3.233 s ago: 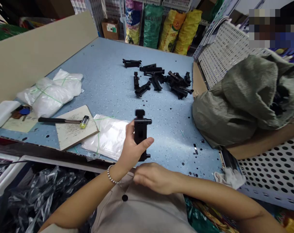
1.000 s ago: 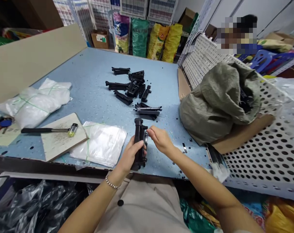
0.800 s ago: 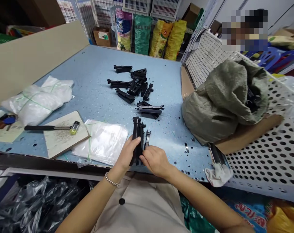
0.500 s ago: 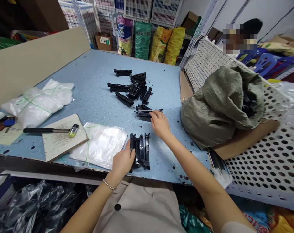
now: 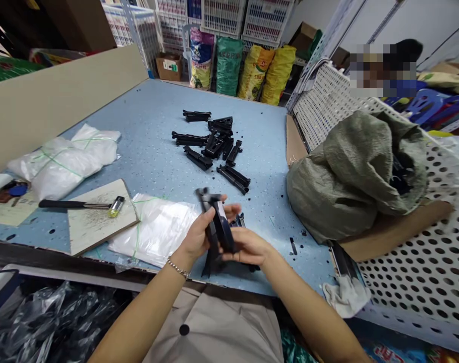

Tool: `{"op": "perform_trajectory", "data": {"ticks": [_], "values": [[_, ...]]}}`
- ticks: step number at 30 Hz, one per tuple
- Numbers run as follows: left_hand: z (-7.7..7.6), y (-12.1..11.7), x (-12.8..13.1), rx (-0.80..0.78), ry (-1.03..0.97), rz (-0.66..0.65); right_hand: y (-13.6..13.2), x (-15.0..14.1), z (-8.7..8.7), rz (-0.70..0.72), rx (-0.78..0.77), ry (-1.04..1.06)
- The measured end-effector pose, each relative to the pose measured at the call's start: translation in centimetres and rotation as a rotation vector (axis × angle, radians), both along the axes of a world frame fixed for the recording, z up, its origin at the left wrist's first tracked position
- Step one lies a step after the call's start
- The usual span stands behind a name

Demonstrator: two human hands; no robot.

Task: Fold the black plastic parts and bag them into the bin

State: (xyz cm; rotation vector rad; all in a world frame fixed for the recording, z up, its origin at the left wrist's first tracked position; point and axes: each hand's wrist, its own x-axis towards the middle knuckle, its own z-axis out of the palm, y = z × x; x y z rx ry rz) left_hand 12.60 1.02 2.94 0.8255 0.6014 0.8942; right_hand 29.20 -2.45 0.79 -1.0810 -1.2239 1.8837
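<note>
My left hand (image 5: 197,233) is closed round a long black plastic part (image 5: 222,224), tilted above the front edge of the blue table. My right hand (image 5: 248,246) grips its lower end, fingers bent around it; motion blurs both a little. Partly hidden behind my right hand, more black parts (image 5: 240,220) lie on the table. Farther back is a loose heap of similar black parts (image 5: 214,143), and one pair (image 5: 233,179) lies slanted, nearest to my hands.
A hammer (image 5: 80,204) rests on a board (image 5: 101,227) at the left, beside flat plastic bags (image 5: 157,232) and a tied bag bundle (image 5: 65,156). At the right, a grey-green sack (image 5: 339,176) leans on a perforated white basket (image 5: 414,272). Another person sits behind it.
My right hand has come back from the heap's near parts to the front, where both hands now hold a raised black part. The near pair on the table has turned to a slant.
</note>
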Motion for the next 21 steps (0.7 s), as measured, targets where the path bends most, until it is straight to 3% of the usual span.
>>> {"op": "perform_trajectory", "data": {"ticks": [1,3,6,9,11,13,17,21], "values": [[0.5,-0.3,0.2,-0.014,0.017,-0.013,-0.7,-0.3,0.1,0.01,-0.025,0.025],[1.1,-1.0,0.2,0.014,0.153,0.043,-1.3,-0.1,1.0,-0.115,0.08,-0.08],[1.5,-2.2,-0.2,0.134,0.383,0.162,-0.6,0.7,2.9,-0.375,0.488,-0.489],[1.6,-3.0,-0.1,0.238,0.467,0.2,0.6,1.0,3.7,-0.355,0.919,-0.876],[1.6,-3.2,0.4,0.216,0.454,0.165,1.5,0.7,3.2,-0.3,1.101,-1.002],[1.4,-3.2,0.8,0.144,0.43,0.144,2.1,0.3,2.4,-0.302,1.132,-1.076],[0.9,-2.1,1.1,0.005,0.381,0.226,1.0,-0.6,1.4,-0.347,0.947,-1.15],[0.8,-0.8,0.2,-0.067,0.351,0.284,-3.3,-2.5,0.3,-0.114,1.122,-1.052]]}}
